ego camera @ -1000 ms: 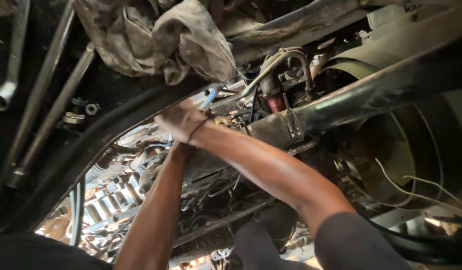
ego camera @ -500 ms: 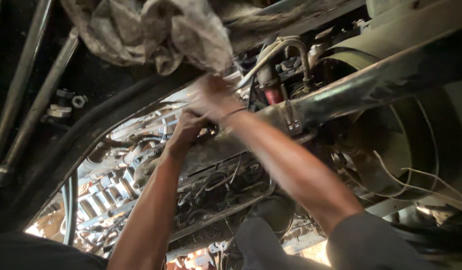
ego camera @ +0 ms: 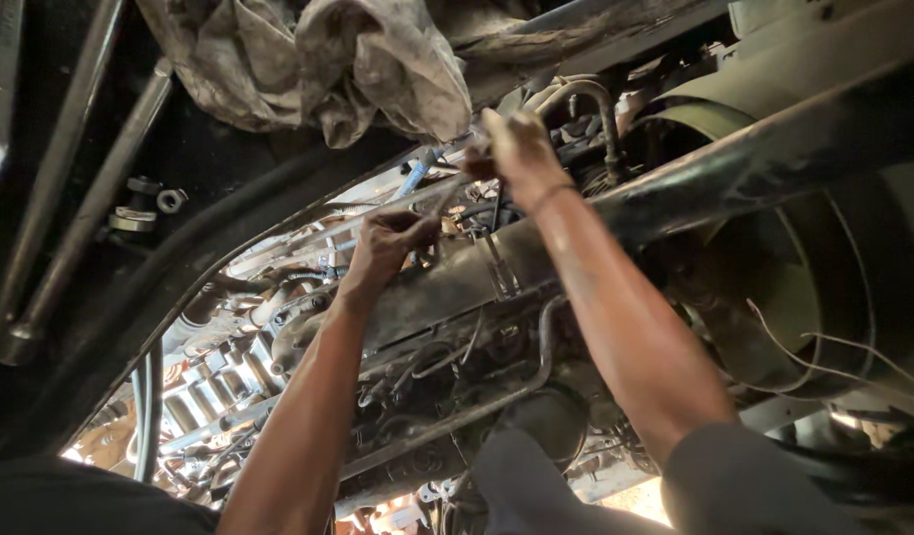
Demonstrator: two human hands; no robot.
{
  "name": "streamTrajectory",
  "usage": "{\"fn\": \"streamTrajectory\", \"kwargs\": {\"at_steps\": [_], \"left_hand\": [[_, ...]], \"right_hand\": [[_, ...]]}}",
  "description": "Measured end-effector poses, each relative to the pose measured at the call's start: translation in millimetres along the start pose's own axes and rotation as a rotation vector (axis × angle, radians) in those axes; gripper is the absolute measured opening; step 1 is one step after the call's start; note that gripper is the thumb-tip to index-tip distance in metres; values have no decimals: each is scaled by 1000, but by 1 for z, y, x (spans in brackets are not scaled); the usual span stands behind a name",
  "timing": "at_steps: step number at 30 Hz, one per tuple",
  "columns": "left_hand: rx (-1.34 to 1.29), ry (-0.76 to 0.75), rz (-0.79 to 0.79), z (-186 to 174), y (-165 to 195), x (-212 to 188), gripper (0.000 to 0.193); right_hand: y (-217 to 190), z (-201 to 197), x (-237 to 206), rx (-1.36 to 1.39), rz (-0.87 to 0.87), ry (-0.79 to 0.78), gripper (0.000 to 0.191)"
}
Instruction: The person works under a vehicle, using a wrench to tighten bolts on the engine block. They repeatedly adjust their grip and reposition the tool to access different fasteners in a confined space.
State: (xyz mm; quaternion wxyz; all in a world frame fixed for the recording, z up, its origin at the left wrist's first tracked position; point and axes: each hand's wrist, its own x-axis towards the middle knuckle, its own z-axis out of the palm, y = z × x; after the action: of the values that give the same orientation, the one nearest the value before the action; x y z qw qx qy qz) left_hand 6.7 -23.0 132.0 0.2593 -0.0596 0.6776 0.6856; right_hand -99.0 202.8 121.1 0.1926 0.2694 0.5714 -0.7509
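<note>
I look into a greasy engine bay. My left hand (ego camera: 390,243) is closed, pinching a thin metal line (ego camera: 447,198) that slants up to the right. My right hand (ego camera: 514,149) is higher and to the right, blurred, with its fingers curled around the upper end of that line, just below a dirty grey rag (ego camera: 358,69). A blue-tipped pipe (ego camera: 415,176) runs between the two hands. Both forearms cross a thick, dark metal pipe (ego camera: 536,248).
A large round fan shroud (ego camera: 823,287) fills the right side. Long steel bars (ego camera: 91,198) and loose nuts (ego camera: 150,208) lie at the left. Ribbed engine parts (ego camera: 219,376), hoses and loose wires (ego camera: 833,347) crowd the space below the arms.
The hands were together by the blue-tipped pipe. They have drawn apart: the right went up and right, the left lower and left.
</note>
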Motion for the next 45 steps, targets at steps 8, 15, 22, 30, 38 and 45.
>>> {"fn": "streamTrajectory", "kwargs": {"at_steps": [8,15,22,30,38,45], "left_hand": [[-98,-8,-61,-6,-10,3,27],[-295,173,7,-17,-18,-3,27],[52,35,-32,4,4,0,28],[-107,3,-65,-6,-11,5,27],[-261,205,-9,-25,-32,-1,27],[5,43,-31,0,-4,1,29]], "right_hand": [[24,85,-48,-1226,-606,-233,39],[50,171,-75,-1493,-987,-484,27],[4,8,-6,-253,-111,-38,29],[31,75,-38,-1187,-798,-117,27],[65,177,-66,-1097,-1148,-357,41],[14,-9,2,-197,-86,-24,38]]}}
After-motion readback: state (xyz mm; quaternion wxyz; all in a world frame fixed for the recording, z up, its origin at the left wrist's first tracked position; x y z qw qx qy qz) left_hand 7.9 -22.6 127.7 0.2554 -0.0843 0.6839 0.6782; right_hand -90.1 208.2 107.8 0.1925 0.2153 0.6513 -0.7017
